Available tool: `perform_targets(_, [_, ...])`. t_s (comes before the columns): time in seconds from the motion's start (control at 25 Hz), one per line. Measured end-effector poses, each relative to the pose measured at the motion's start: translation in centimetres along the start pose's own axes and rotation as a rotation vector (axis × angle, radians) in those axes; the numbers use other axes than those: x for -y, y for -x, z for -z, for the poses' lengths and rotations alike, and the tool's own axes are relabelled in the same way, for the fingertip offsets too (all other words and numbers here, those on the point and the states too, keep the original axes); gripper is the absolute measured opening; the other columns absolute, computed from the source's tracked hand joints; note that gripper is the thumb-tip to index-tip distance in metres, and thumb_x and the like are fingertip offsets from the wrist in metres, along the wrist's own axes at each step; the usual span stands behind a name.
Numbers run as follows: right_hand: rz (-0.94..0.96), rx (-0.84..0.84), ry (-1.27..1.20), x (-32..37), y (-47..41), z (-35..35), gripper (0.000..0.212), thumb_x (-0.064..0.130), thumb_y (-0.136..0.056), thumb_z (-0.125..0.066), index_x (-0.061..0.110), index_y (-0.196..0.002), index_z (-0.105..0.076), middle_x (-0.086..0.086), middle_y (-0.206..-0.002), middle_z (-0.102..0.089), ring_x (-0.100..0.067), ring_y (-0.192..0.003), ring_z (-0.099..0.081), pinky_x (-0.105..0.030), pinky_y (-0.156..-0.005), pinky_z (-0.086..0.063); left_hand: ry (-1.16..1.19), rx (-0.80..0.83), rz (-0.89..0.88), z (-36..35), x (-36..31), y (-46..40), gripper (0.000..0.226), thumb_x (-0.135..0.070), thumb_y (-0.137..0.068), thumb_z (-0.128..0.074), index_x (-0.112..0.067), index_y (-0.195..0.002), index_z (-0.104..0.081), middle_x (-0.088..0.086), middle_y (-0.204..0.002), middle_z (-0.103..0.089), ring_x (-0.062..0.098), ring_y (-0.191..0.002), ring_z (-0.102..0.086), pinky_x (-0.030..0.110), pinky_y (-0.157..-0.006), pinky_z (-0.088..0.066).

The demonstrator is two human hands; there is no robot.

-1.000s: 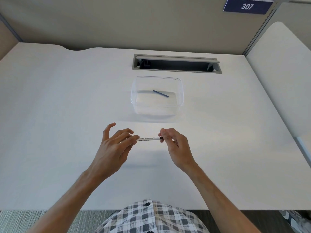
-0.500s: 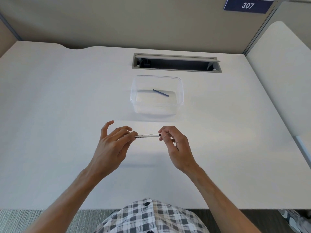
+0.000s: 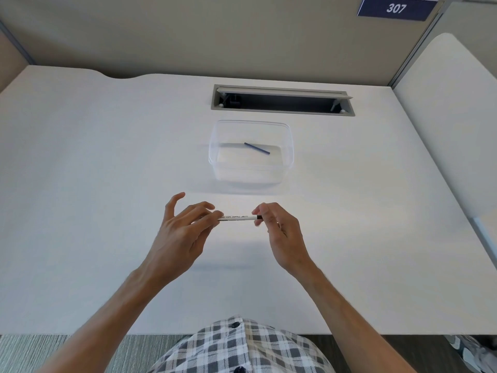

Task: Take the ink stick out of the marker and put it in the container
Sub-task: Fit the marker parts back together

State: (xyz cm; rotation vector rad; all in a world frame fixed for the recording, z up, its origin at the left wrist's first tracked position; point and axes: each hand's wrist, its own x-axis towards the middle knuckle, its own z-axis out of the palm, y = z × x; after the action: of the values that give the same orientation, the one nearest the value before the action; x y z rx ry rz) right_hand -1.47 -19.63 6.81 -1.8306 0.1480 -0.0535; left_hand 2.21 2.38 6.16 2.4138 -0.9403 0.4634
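Observation:
A thin white marker [image 3: 237,217] with black print lies level between my two hands, above the white desk [image 3: 80,184]. My left hand [image 3: 180,232] pinches its left end with fingertips, the little finger spread away. My right hand [image 3: 279,229] pinches the right end, where a dark band shows. Beyond the hands stands a clear plastic container [image 3: 289,146]. A dark blue ink stick [image 3: 256,148] lies slanted on its floor.
A grey cable slot [image 3: 282,101] with its flap raised is set into the desk behind the container. A partition wall with a "307" sign [image 3: 397,8] closes the back. A second white desk [image 3: 454,117] adjoins on the right.
Both hands have lifted the marker slightly farther from me, toward the container. The grips on both ends look the same.

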Motion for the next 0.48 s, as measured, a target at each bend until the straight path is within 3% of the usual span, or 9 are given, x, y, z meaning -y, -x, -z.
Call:
perform_targets(0.08, [0.036, 0.000, 0.060, -0.23, 0.17, 0.18, 0.037, 0.053, -0.095, -0.040, 0.022, -0.095, -0.061, 0.012, -0.096, -0.065, -0.006, -0.093, -0.063, -0.032, -0.066, -0.042, -0.006, 0.000, 0.006, 0.13, 0.17, -0.13, 0.020, -0.012, -0.096, -0.053, -0.010, -0.107, -0.069, -0.004, -0.088, -0.069, 0.019, -0.105, -0.066, 0.052, -0.110, -0.028])
perform_targets(0.16, [0.070, 0.007, 0.089, -0.46, 0.29, 0.52, 0.029, 0.048, -0.094, -0.041, 0.026, -0.100, -0.058, 0.015, -0.105, -0.065, -0.011, -0.103, -0.063, -0.034, -0.072, -0.046, -0.005, -0.003, 0.013, 0.18, 0.31, -0.16, 0.021, -0.014, -0.097, -0.051, -0.010, -0.107, -0.069, -0.005, -0.088, -0.069, 0.019, -0.105, -0.066, 0.051, -0.110, -0.027])
perform_targets(0.32, [0.119, 0.016, 0.116, -0.70, 0.50, 0.87, 0.015, 0.031, -0.098, -0.046, 0.023, -0.100, -0.059, 0.014, -0.106, -0.064, -0.015, -0.102, -0.063, -0.037, -0.077, -0.049, 0.027, -0.011, 0.034, 0.01, 0.28, -0.16, 0.022, -0.017, -0.098, -0.050, -0.010, -0.107, -0.069, -0.005, -0.092, -0.070, 0.017, -0.105, -0.065, 0.049, -0.111, -0.027])
perform_targets(0.48, [0.122, 0.011, 0.115, -0.49, 0.31, 0.77, 0.021, 0.032, -0.100, -0.044, 0.021, -0.091, -0.059, 0.012, -0.106, -0.062, -0.016, -0.093, -0.063, -0.036, -0.072, -0.048, 0.037, -0.019, 0.022, -0.03, 0.11, -0.42, 0.020, -0.013, -0.096, -0.052, -0.009, -0.107, -0.069, -0.003, -0.092, -0.070, 0.018, -0.104, -0.066, 0.051, -0.110, -0.029])
